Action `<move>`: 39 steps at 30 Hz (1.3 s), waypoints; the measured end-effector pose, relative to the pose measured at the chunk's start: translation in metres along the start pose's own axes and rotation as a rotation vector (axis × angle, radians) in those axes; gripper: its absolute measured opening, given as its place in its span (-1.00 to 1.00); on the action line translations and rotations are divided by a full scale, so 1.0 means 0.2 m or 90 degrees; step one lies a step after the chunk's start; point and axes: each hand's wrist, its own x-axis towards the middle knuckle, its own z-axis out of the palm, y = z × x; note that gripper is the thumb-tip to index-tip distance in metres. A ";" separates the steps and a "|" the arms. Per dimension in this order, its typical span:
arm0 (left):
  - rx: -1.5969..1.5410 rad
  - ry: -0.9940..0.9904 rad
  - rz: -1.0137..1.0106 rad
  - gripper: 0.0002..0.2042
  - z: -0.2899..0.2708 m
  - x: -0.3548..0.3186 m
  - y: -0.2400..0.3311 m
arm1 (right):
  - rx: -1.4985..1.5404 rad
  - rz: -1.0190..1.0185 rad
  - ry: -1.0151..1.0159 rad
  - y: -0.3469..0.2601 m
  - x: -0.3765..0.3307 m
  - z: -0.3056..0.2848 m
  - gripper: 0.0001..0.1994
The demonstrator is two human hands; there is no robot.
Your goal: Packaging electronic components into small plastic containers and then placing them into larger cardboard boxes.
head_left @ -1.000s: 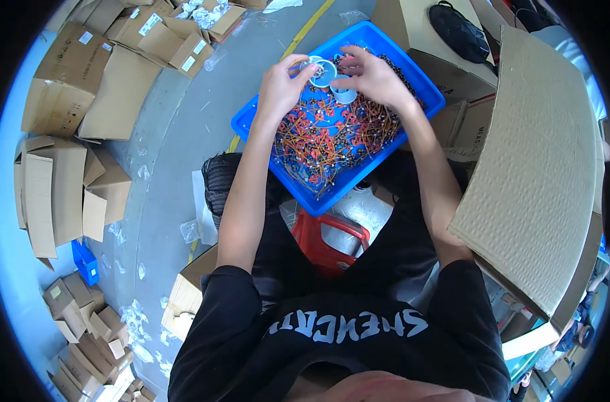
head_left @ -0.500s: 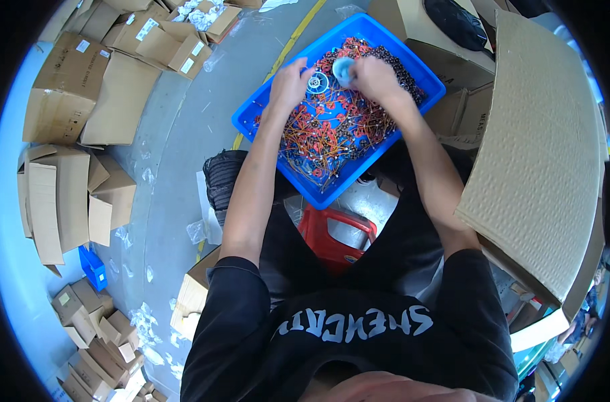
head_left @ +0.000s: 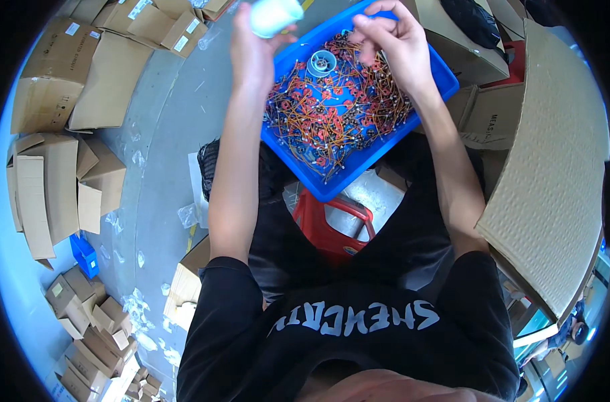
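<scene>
My left hand (head_left: 253,57) is closed around a pale, whitish-blue plastic cup (head_left: 276,16), tilted and raised by the left rim of a blue tray (head_left: 356,185). The tray holds many small red and dark round parts with thin orange wires (head_left: 322,110). Among them, to the right of my left hand, sits a second pale blue round cup (head_left: 322,63) with dark parts inside. Over the far right part of the tray hovers my right hand (head_left: 405,50), its fingers bent and apart. No object can be made out in it.
The tray rests across my legs, above a red plastic stool (head_left: 314,231). A big cardboard box with a raised flap (head_left: 546,167) stands close on my right. Open cartons (head_left: 54,191) and a small blue bin (head_left: 84,254) line the left side. Plastic scraps (head_left: 136,308) litter the floor.
My left hand has risen away from the wired parts and now holds a pale cup. My right hand, earlier at a pale cup, has let go of it and moved right.
</scene>
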 end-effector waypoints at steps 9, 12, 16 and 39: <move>-0.043 0.050 -0.020 -0.56 0.00 -0.07 0.02 | -0.873 0.046 -0.298 0.62 -0.23 -0.02 -0.85; -0.064 0.033 -0.026 -0.56 -0.01 -0.07 0.03 | -0.837 0.038 -0.276 0.65 -0.24 -0.01 -0.87; -0.115 0.004 -0.015 -0.52 -0.04 -0.06 0.04 | -0.914 0.082 -0.326 0.62 -0.21 0.00 -0.88; -0.330 -0.131 -0.094 -0.48 0.05 -0.07 0.04 | 0.475 0.068 -0.046 -0.14 -0.03 0.13 -0.87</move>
